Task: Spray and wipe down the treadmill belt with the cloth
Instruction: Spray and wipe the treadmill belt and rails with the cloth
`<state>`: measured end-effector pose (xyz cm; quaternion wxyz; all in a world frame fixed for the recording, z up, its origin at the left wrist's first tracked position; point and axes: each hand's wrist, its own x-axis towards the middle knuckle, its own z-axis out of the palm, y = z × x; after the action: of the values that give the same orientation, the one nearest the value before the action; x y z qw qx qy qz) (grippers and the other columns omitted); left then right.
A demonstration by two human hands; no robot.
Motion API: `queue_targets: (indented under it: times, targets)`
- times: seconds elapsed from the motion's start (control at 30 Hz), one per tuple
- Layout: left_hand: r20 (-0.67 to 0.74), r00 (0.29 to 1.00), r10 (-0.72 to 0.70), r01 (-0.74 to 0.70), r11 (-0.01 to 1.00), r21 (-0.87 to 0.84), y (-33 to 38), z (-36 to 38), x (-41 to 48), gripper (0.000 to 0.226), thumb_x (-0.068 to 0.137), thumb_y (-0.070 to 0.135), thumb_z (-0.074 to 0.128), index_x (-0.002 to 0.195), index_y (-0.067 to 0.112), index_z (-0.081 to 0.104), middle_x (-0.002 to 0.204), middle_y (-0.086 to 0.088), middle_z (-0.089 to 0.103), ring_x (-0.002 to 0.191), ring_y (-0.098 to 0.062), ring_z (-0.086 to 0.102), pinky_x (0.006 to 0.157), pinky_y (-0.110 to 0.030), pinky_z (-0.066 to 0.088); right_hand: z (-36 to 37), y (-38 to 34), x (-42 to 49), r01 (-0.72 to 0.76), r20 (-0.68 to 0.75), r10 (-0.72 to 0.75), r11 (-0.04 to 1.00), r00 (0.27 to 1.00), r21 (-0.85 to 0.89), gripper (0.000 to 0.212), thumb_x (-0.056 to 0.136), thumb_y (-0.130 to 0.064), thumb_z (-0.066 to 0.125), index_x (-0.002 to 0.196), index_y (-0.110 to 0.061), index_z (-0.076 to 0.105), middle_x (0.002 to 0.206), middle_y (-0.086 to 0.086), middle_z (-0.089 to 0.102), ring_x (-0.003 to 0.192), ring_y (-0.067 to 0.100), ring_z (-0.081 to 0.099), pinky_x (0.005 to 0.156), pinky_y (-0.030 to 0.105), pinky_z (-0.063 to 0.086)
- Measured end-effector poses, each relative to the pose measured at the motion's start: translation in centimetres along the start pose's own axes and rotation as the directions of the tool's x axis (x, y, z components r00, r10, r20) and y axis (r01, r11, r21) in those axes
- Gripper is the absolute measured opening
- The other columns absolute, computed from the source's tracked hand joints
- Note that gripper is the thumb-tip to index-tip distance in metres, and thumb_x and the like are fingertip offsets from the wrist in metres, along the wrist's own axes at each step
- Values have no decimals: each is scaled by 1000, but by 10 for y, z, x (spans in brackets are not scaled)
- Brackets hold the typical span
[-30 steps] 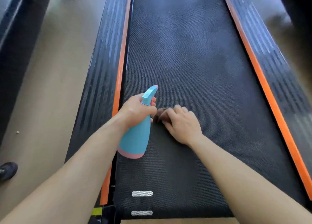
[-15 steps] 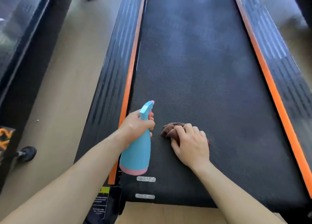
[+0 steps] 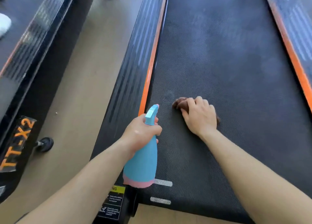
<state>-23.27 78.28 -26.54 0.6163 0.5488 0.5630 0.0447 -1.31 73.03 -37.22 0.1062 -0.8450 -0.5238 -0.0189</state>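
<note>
Brown crumpled cloth (image 3: 181, 103) pinned to black textured treadmill belt (image 3: 228, 63) beneath right grip (image 3: 200, 117), palm down, fingers curled over it. Just left, left grip (image 3: 143, 131) closed round neck of upright blue plastic spray bottle (image 3: 141, 166), nozzle forward.

The black treadmill belt (image 3: 228, 71) is matt, with a fine, grainy, dotted texture. The bunched brown cloth (image 3: 181, 103) looks soft and fuzzy. The light-blue plastic spray bottle (image 3: 143, 163) is smooth and satiny. The black ribbed side rail (image 3: 133, 63) shows a glossy sheen.
</note>
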Motion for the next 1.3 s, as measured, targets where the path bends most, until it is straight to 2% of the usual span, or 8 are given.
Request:
queue_targets:
  times: [0.23, 0.37, 0.43, 0.7, 0.93, 1.0, 1.13, 1.3]
  targets:
    - [-33, 989, 141, -144, 983, -113, 35, -19, 17, 47, 63, 11, 68, 109, 21, 73, 92, 4, 69, 71, -19, 64, 82, -46, 65, 8, -49, 70, 5, 53, -4, 1000, 999, -19, 35, 97, -49, 49, 116, -20, 58, 116, 12, 56, 106, 37, 54, 87, 49, 41]
    - [-45, 983, 176, -181, 972, -150, 48, -25, 27, 35, 64, 11, 67, 98, 21, 72, 96, 3, 71, 73, -19, 64, 68, -31, 60, 7, -48, -6, 412, 31, -412, 911, 911, 4, 33, 89, -50, 56, 104, -21, 59, 103, 9, 57, 89, 35, 56, 73, 46, 43]
    - [-40, 983, 180, -184, 972, -149, 50, -26, 32, 39, 62, 13, 66, 100, 21, 73, 98, 2, 74, 73, -19, 66, 67, -29, 59, 7, -39, -2, 476, 66, -475, 879, 877, -2, 34, 90, -52, 53, 107, -22, 58, 102, 7, 57, 89, 34, 57, 71, 45, 45]
    - [-58, 977, 206, -214, 954, -211, 48, -45, 51, 37, 68, 9, 67, 102, 20, 73, 97, 5, 72, 71, -16, 65, 71, -33, 61, 26, -67, 142, 38, 90, -35, 999, 995, -29, 36, 99, -46, 45, 125, -23, 53, 124, 14, 54, 114, 39, 52, 92, 50, 41]
    - [-90, 971, 223, -240, 924, -296, 54, -74, 60, 34, 87, -7, 61, 107, 20, 68, 100, 4, 70, 78, -23, 64, 62, -26, 60, 24, -66, 59, 501, 9, -501, 865, 865, 15, 32, 87, -46, 59, 110, -26, 49, 100, 9, 56, 85, 35, 57, 68, 44, 45]
    - [-96, 971, 217, -236, 923, -303, 52, -79, 60, 36, 79, 1, 67, 108, 21, 70, 104, 2, 71, 77, -24, 66, 66, -30, 62, 25, -67, 94, 451, 22, -451, 892, 892, -18, 32, 90, -47, 57, 112, -25, 50, 103, 10, 57, 90, 36, 59, 71, 46, 47]
    - [-93, 976, 196, -216, 922, -321, 48, -85, 60, 32, 89, -8, 60, 109, 15, 69, 108, -3, 72, 78, -26, 64, 58, -22, 57, 30, -88, 173, 104, 77, -103, 995, 992, -2, 33, 97, -43, 48, 121, -21, 54, 121, 14, 55, 111, 40, 55, 90, 50, 43]
    - [-93, 976, 199, -219, 918, -330, 50, -89, 62, 30, 90, -8, 59, 108, 14, 69, 108, -4, 70, 81, -26, 65, 58, -21, 58, 24, -86, 99, 245, 3, -246, 966, 969, -82, 33, 90, -44, 55, 113, -20, 56, 108, 12, 57, 94, 38, 57, 76, 48, 44]
